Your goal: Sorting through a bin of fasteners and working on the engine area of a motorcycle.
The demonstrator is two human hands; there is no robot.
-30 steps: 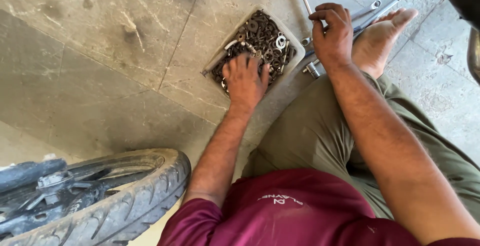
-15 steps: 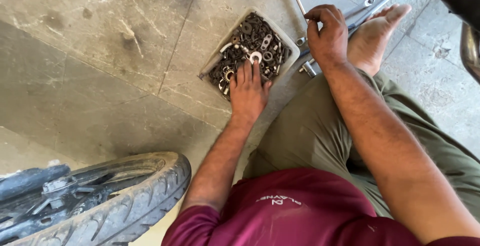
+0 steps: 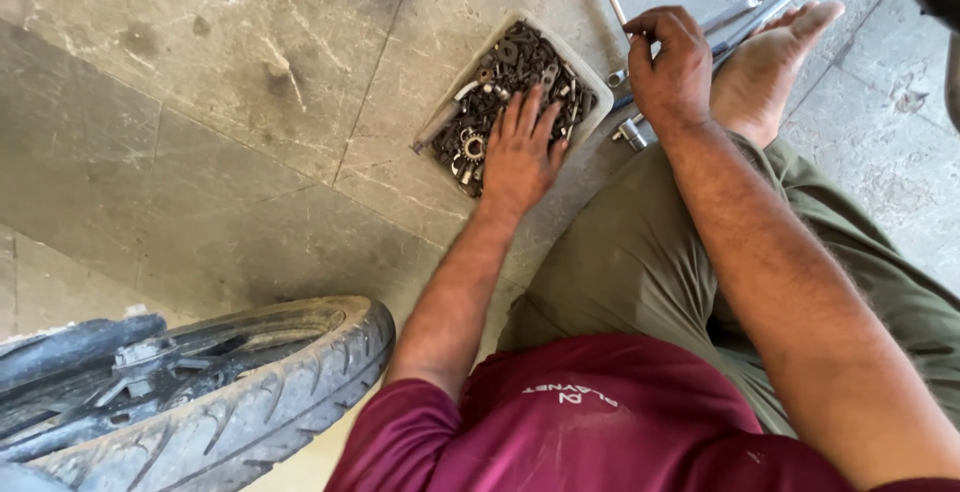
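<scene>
I sit on the stone floor [image 3: 200, 102] with my left hand [image 3: 518, 152] laid flat in the shallow tray [image 3: 590, 67] of nuts and washers [image 3: 500, 77], fingers [image 3: 527, 112] spread wide and nothing gripped, the palm resting on the near corner of the heap. The tray lies on the floor just ahead of my knee, tilted cornerwise to me. My right hand [image 3: 672, 67] is curled downward over the long metal tools [image 3: 740, 12] that lie beside my bare foot [image 3: 765, 72]; the fingertips are bunched as if pinching something small, but I cannot tell whether they have hold of anything. To sort through this pile well, I judge it best to sweep the fingers lightly and push the pieces aside in a thin layer, so that each shape shows, not to dig deep and bury what I want. Keeping the palm low steadies the tray against sliding on the smooth stone. Pieces could spill over the low rim if I rake too hard. A tyre [image 3: 230, 402] lies at my left side, well apart from the tray.
</scene>
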